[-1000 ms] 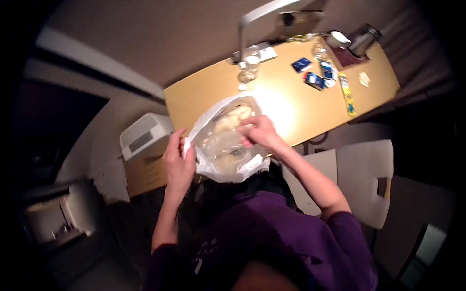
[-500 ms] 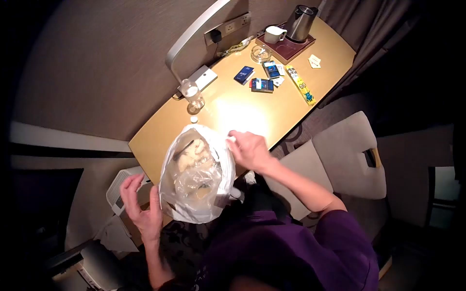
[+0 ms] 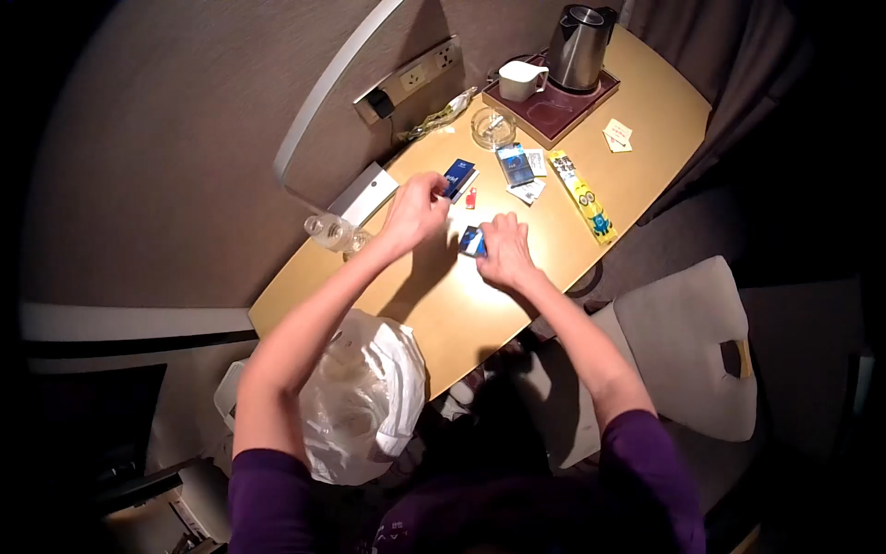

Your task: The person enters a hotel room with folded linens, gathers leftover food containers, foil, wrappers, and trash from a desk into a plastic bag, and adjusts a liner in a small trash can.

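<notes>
My right hand [image 3: 506, 251] is closed on a small blue box [image 3: 472, 242] over the brightly lit table [image 3: 415, 337]. My left hand [image 3: 420, 214] reaches across to the left, its fingers pinched at the lower edge of a dark blue packet [image 3: 459, 177]. A small red item [image 3: 472, 198] lies between the two hands. Below my left forearm the white plastic bag [image 3: 362, 397] sits at the table's near left edge, and neither hand touches it. Another blue box [image 3: 515, 164] rests on white cards [image 3: 527, 191].
A glass ashtray [image 3: 493, 128], a white cup [image 3: 522, 81] and a metal kettle [image 3: 580, 48] on a dark red tray [image 3: 551, 129] stand at the back. A yellow packet [image 3: 583, 198] lies right. Clear bottles [image 3: 330, 233] are left. A chair [image 3: 683, 346] is at the near right.
Both hands have left the bag and reached over the table. My right hand has taken hold of a blue box, moving it left. The bag now hangs lower, and the red item shows.
</notes>
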`<state>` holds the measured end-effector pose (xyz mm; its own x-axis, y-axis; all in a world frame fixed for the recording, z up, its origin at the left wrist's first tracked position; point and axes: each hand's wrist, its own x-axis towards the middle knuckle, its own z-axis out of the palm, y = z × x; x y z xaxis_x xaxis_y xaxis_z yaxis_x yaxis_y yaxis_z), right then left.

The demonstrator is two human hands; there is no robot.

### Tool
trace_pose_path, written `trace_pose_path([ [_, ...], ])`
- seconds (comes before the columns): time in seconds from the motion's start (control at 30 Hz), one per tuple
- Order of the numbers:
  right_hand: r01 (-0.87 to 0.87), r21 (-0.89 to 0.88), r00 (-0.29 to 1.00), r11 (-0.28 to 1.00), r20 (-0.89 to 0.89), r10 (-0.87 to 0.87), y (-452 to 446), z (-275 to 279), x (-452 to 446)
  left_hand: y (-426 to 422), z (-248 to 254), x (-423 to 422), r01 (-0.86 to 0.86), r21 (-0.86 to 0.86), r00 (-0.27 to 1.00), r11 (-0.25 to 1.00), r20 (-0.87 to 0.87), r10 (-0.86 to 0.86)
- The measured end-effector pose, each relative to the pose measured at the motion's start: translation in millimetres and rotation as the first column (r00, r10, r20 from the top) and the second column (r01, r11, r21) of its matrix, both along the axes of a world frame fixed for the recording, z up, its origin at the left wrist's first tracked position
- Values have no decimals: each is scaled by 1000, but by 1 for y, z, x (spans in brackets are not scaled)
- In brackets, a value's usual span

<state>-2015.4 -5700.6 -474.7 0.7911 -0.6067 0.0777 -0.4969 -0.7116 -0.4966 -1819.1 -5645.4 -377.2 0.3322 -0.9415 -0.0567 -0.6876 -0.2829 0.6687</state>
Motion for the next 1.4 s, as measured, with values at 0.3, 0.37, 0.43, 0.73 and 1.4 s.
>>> trace_pose_path([
  [0.3, 126, 99, 954, 987, 259, -147, 21, 8, -14, -82, -118, 12, -377, 205, 883, 903, 373, 284],
  [0.37, 30, 102, 984, 994, 169, -47, 15, 4, -12, -87, -126, 17, -394, 177, 871, 902, 385, 305],
  [0.43, -17, 148, 986, 989, 168, -9, 7, -10, -11, -92, -127, 34, -260, 437, 965, 861, 144, 219],
  [0.73, 520, -138, 812, 843, 388, -437, -128, -28, -53, -144, -108, 76, -134, -77, 843, 988, 515, 154],
  [1.4, 685, 146, 565, 714, 512, -647, -253, -29, -106, -88, -59, 36, -365, 276, 926, 889, 8, 378],
])
